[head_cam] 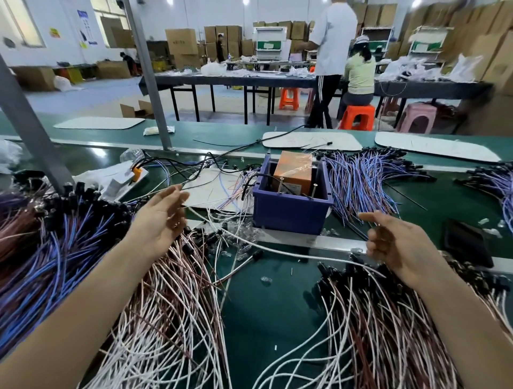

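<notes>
White walls with bright windows stand at far left; ceiling lights glare above. The floor is pale grey-blue. Long dark tables cross the far room, with orange stools and a pink stool near them. Cardboard boxes stack along the far wall and the right side. Two grey posts rise from the near green table.

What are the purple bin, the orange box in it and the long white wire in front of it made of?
The purple bin looks like moulded plastic: smooth, slightly glossy walls, thick rim. The orange box is probably cardboard under clear film that wrinkles and glints on top. The white wire has a flexible matte sheath, plastic or woven; too fine to tell.
</notes>
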{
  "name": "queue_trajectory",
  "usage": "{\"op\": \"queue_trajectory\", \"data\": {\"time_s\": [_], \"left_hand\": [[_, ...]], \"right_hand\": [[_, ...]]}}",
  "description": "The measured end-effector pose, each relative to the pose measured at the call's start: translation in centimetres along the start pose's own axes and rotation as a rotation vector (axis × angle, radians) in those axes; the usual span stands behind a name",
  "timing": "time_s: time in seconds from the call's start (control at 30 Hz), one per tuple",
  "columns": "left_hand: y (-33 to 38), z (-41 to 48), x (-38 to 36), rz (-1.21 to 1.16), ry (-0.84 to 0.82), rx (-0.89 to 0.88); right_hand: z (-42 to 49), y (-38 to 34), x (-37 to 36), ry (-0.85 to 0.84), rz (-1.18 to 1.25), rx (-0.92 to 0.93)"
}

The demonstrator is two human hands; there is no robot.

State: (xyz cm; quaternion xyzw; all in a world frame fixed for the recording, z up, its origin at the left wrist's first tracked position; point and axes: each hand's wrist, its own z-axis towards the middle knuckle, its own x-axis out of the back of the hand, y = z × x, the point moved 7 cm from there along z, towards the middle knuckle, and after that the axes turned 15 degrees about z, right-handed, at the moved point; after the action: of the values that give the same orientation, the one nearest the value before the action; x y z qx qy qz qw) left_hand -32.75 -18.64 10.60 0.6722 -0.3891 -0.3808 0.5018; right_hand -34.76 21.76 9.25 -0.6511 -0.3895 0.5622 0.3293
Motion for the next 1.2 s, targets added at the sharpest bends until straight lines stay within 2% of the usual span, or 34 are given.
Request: {"op": "queue_trajectory", "data": {"time_s": [0.1, 0.2, 0.3, 0.4, 0.6, 1.2], "left_hand": [[1.6, -0.4, -5.1, 0.162, -0.099, -0.087], [2.6, -1.0, -11.4, 0.267, -0.239, -0.171], [1.9, -0.2, -15.1, 0.287, -0.234, -0.212], [0.4, 0.1, -15.7, 0.292, -0.179, -0.244], [-3.9, 2.3, -15.9, 0.331, -0.145, -0.237], [-4.4, 2.2, -16.4, 0.281, -0.177, -0.361]], "right_hand": [[1.2, -0.5, -3.0, -0.017, -0.175, 0.009], [2.5, -1.0, -6.0, 0.021, -0.273, 0.098], [3.9, -0.9, -7.4, 0.093, -0.361, 0.215], [4.2, 0.9, -7.8, 0.124, -0.286, 0.243], [5.7, 3.7, -7.6, 0.12, -0.17, 0.114], [5.5, 3.7, -7.4, 0.107, -0.261, 0.122]]}}
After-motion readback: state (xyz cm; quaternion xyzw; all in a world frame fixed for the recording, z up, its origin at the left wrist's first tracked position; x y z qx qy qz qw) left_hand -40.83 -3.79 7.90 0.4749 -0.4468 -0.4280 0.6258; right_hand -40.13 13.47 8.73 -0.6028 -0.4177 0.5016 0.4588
